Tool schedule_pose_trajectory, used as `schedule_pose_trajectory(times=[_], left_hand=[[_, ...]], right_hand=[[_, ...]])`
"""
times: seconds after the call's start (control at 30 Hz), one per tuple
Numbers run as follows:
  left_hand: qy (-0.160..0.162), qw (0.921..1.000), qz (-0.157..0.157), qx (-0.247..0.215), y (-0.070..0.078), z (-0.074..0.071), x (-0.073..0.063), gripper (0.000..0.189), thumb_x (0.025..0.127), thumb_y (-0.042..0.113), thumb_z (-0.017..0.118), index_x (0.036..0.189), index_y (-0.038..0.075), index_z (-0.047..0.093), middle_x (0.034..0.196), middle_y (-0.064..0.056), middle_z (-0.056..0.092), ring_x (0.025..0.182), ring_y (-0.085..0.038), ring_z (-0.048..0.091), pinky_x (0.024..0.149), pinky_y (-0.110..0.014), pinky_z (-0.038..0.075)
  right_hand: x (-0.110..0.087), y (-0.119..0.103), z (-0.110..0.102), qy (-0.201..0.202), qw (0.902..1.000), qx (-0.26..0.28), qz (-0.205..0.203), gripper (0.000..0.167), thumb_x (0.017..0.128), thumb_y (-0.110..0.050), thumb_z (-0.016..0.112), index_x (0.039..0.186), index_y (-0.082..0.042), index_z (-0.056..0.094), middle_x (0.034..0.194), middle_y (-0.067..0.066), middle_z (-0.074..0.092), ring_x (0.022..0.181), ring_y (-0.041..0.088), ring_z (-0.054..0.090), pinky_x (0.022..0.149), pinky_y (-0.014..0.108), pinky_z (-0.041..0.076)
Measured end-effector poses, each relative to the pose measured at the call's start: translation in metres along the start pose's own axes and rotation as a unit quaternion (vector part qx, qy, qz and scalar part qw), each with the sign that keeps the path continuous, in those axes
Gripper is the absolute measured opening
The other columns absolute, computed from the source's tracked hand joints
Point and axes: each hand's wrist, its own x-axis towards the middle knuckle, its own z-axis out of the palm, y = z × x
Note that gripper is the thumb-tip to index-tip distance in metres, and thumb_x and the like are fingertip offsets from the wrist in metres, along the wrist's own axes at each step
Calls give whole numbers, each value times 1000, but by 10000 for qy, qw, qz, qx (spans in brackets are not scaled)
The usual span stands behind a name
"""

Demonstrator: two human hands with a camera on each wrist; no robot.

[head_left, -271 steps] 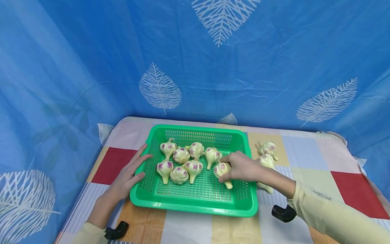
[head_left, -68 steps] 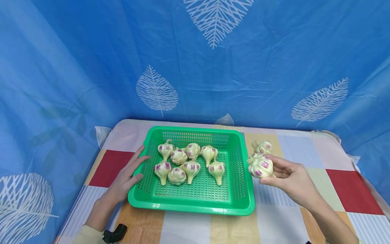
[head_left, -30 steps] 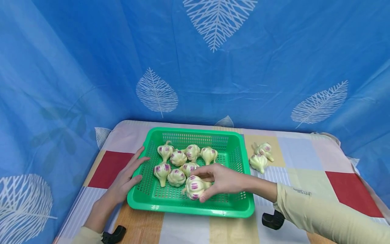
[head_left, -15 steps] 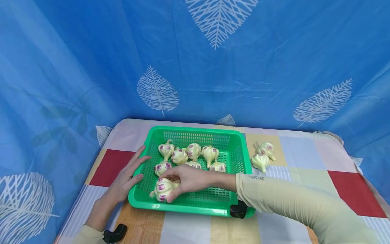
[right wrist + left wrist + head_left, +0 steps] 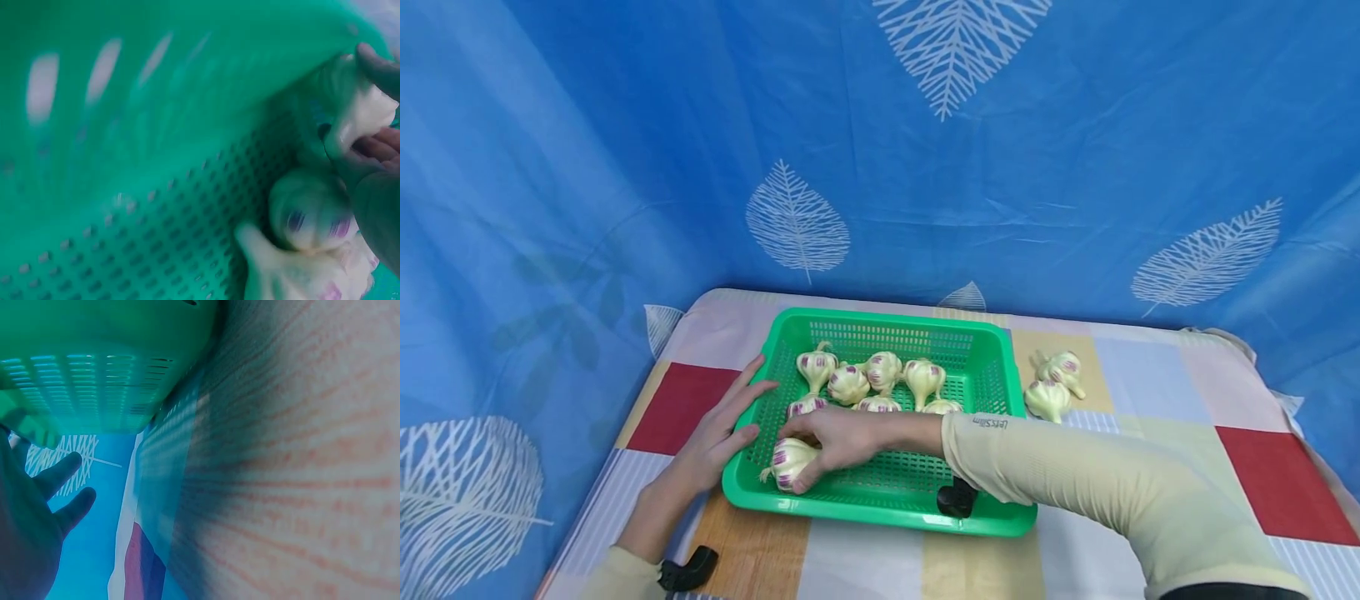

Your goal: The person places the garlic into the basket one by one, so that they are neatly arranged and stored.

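My right hand (image 5: 842,437) grips a garlic bulb (image 5: 790,462), thumb on one side and fingers on the other, inside the front left corner of a green plastic basket (image 5: 880,518). In the right wrist view the same garlic bulb (image 5: 359,115) is held close to the basket wall. Several white and purple garlic bulbs (image 5: 924,379) lie in the basket in rough rows; the right hand and forearm partly hide the nearer row. My left hand (image 5: 718,429) rests at the basket's left rim, fingers extended; the left wrist view shows its fingers (image 5: 76,509) spread beside the basket.
Two more garlic bulbs (image 5: 1048,400) lie touching on the checked tablecloth (image 5: 1142,475), right of the basket. A blue curtain (image 5: 1060,167) with white leaf prints hangs behind and beside the table. A black wrist device (image 5: 957,498) hangs over the basket's front part.
My right hand has taken a garlic bulb from the tablecloth at the right and carried it left across the basket, down into its front left corner. The left hand has stayed at the rim.
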Motion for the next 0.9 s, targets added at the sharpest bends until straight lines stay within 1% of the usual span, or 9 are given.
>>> schedule_pose_trajectory(times=[0.07,0.13,0.2,0.33,0.43,0.5,0.67,0.83,0.9], left_hand=[[0,10000,30,-11,2,0,1,58,92,13,58,149,13,47,167,-4,17,149,-27,22,99,-47,48],[3,10000,23,-24,3,0,2,57,92,13,57,149,13,47,168,-3,17,149,-27,22,100,-48,47],[8,10000,7,-26,4,-1,3,57,92,14,57,149,13,48,168,-3,17,149,-27,22,100,-47,48],[13,10000,-25,-41,3,-1,3,58,92,15,57,149,14,47,168,-1,17,149,-26,21,98,-42,49],[19,10000,-27,-48,1,0,2,58,92,14,57,149,12,47,168,-1,17,149,-27,21,98,-41,50],[21,10000,-19,-42,1,1,2,57,92,14,56,149,10,47,168,-2,17,149,-27,21,98,-43,49],[-23,10000,-18,-15,0,0,2,58,92,12,57,149,7,46,168,-3,16,150,-25,20,100,-47,48],[-79,10000,-36,-3,0,-1,1,60,91,11,58,149,7,45,168,-5,15,150,-21,19,101,-47,47],[-97,9999,-75,-1,0,-1,0,59,91,11,57,149,8,45,168,-4,15,150,-20,18,102,-50,46]], right_hand=[[0,1,-1,-76,9999,-121,75,62,85,-27,83,136,-2,56,109,-9,62,94,2,56,80,18,48],[-1,2,-2,-119,9996,-229,111,67,85,-28,83,139,-2,54,114,-8,62,96,2,56,81,17,48],[-1,2,-2,-151,9995,-252,114,70,86,-28,81,143,-1,51,124,-3,62,102,2,55,83,17,48],[-1,1,-2,-190,9993,-293,113,73,89,-25,77,149,0,44,144,6,54,117,2,51,92,16,44],[-1,0,-2,-243,9991,-324,124,72,90,-23,75,150,0,43,145,6,53,116,2,52,92,16,44],[-1,-1,-2,-270,9988,-389,131,72,90,-23,75,151,-1,43,145,4,53,116,1,52,92,15,44],[-2,-6,-4,-224,9985,-498,19,70,91,-24,75,151,-4,44,147,3,52,130,6,47,103,19,38],[-3,-11,-8,-274,9979,-585,-38,68,93,-26,74,150,-5,46,147,2,52,134,9,46,106,21,37],[-4,-13,-9,-407,9955,-849,-113,66,96,-29,70,152,-5,44,149,3,51,135,8,44,108,20,35]])
